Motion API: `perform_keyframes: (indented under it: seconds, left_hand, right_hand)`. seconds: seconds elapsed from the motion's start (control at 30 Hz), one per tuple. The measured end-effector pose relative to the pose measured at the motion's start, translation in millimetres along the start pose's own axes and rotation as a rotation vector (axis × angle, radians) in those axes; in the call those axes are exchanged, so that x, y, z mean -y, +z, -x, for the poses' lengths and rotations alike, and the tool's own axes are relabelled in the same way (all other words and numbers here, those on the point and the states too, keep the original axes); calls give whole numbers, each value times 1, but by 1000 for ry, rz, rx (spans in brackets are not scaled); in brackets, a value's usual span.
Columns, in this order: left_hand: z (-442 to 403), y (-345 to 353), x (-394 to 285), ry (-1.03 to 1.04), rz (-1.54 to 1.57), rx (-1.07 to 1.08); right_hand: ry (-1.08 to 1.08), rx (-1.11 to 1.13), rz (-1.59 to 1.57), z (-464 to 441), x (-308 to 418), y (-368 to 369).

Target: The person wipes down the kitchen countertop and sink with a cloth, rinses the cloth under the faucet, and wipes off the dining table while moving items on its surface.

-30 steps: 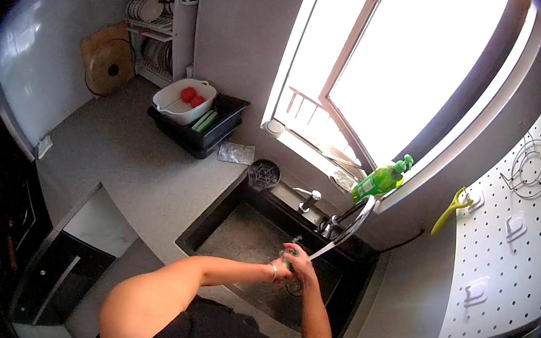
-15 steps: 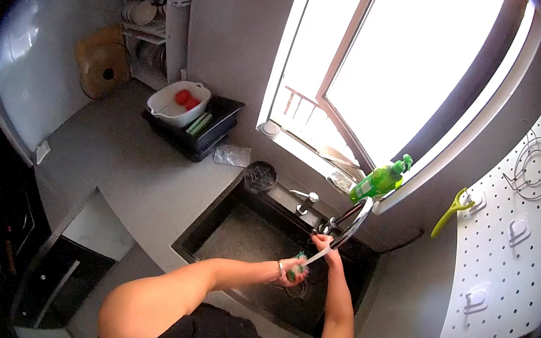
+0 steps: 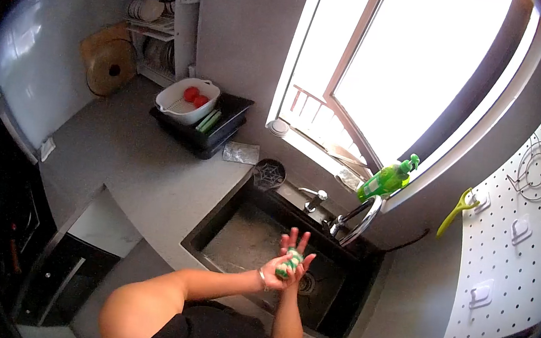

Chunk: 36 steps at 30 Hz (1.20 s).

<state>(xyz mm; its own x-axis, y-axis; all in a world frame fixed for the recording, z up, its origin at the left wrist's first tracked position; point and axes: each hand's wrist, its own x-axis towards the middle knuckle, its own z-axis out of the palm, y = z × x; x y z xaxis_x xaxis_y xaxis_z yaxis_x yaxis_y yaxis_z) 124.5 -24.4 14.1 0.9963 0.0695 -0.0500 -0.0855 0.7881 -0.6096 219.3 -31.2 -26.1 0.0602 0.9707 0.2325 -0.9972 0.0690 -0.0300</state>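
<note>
Over the black sink (image 3: 210, 245), my left hand (image 3: 274, 276) is closed around a small green-and-white scrubber-like thing (image 3: 288, 263); whether it is a sponge or a bunched cloth I cannot tell. My right hand (image 3: 298, 250) is against it, palm up with fingers spread, and the green-and-white thing lies at its palm. Behind the hands the chrome tap (image 3: 360, 224) arches over the sink, with no stream showing. A drain (image 3: 306, 283) shows in the sink floor beside my right hand.
A white colander (image 3: 188, 109) with red tomatoes sits on a black basin (image 3: 214, 138) at the left. A green soap bottle (image 3: 384, 181) stands on the sill. A soap dispenser (image 3: 314, 201) rises behind the sink. A pegboard (image 3: 505, 260) with hooks is on the right.
My right hand has left the tap and come down to meet my left hand, its fingers now spread. The water stream from the tap is gone. The view has shifted slightly.
</note>
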Motion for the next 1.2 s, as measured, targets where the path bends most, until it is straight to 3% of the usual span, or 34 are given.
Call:
perform_keyframes:
  seconds: [0.07, 0.17, 0.2, 0.3, 0.33, 0.43, 0.5, 0.57, 0.6, 0.67, 0.7, 0.8, 0.83, 0.87, 0.97, 1.03, 1.07, 1.1, 1.13, 1.17, 1.2]
  left_hand:
    - [12, 19, 10, 68, -57, -64]
    - [11, 6, -16, -8, -238, -149]
    - [10, 9, -18, 4, -309, -286]
    - [3, -10, -43, 72, -742, -477]
    - [3, -6, -36, 134, -865, -646]
    - [-6, -29, -54, 212, -1235, -766]
    - [-13, -47, -66, 340, -1573, -965]
    - [-30, -93, -97, 535, -1862, -1100]
    - [-1, -46, -53, 524, -2055, -1153]
    - [7, -67, -67, 463, -2276, -1192]
    - [12, -77, -75, 428, -2388, -1207]
    - [51, -34, -41, 159, -2675, -1156]
    - [55, -38, -44, 162, -2707, -1157]
    - [56, -47, -51, 166, -2739, -1159]
    - [50, -55, -66, 325, -2642, -1143]
    - [53, -29, -54, 521, -2510, -1017]
    - [58, -14, -51, 657, -2460, -821]
    - [63, -7, -53, 723, -2443, -775]
    - [71, 1, -57, 635, -2480, -739]
    - [79, 5, -63, 548, -2512, -704]
    - [82, -7, -83, 498, -2606, -755]
  right_hand:
    - [-163, -105, 114, -4, 7, -4]
    - [157, 53, 74, -20, 23, 10]
    - [200, -133, 221, -22, 25, 19]
    - [441, -252, 838, -36, 27, 40]
    - [478, -308, 942, -38, 21, 47]
    - [480, -354, 1113, -37, 16, 19]
    - [365, -482, 1183, -33, 6, 2]
    - [262, -669, 1183, -26, -3, -18]
    - [221, -734, 1124, -22, -2, -40]
    - [106, -843, 992, -8, -11, -62]
    - [65, -1000, 957, -6, -18, -66]
    - [-18, -1269, 689, 12, -27, -99]
    - [-48, -1319, 563, 15, -27, -116]
    - [-26, -1367, 704, 17, -34, -108]
    - [66, -1172, 746, 2, -29, -97]
    - [174, -641, 1305, -15, -36, -7]
    - [254, -351, 1359, -25, -28, 18]
    - [383, -272, 1336, -31, -22, 48]
    - [418, -162, 1376, -34, -18, 72]
    - [441, -164, 1261, -33, -8, 72]
    - [405, -309, 1140, -26, 4, 68]
